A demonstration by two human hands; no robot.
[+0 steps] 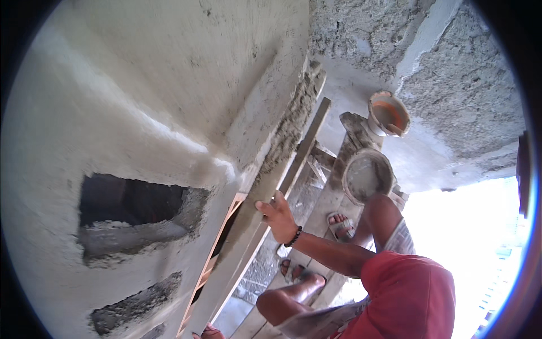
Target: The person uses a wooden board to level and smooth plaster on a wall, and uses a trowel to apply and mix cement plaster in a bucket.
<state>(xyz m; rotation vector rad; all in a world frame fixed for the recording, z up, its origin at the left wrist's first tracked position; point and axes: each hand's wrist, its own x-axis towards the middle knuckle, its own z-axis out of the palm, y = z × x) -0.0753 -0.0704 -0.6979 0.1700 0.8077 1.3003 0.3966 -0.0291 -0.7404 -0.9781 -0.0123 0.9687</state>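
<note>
A long wooden board [240,240] runs slantwise along the edge of the plastered wall, with rough wet mortar [288,127] lying along its far part. My right hand [276,217], with a dark beaded bracelet at the wrist, grips the board's near side around its middle; some of its fingers are hidden behind the board. At the lower edge of the view, my left hand [210,332] shows only in part, its fingers curled at the board's lower end. Between board and wall is a light wooden strip frame [213,260] with dark gaps.
I crouch on wooden planks [324,212]. A round mortar-caked basin [367,176] stands by my knee, with a bucket [388,114] beyond it. A narrow timber [307,144] lies beside the board. The wall has a rectangular opening [132,200]. Bright open space lies at right.
</note>
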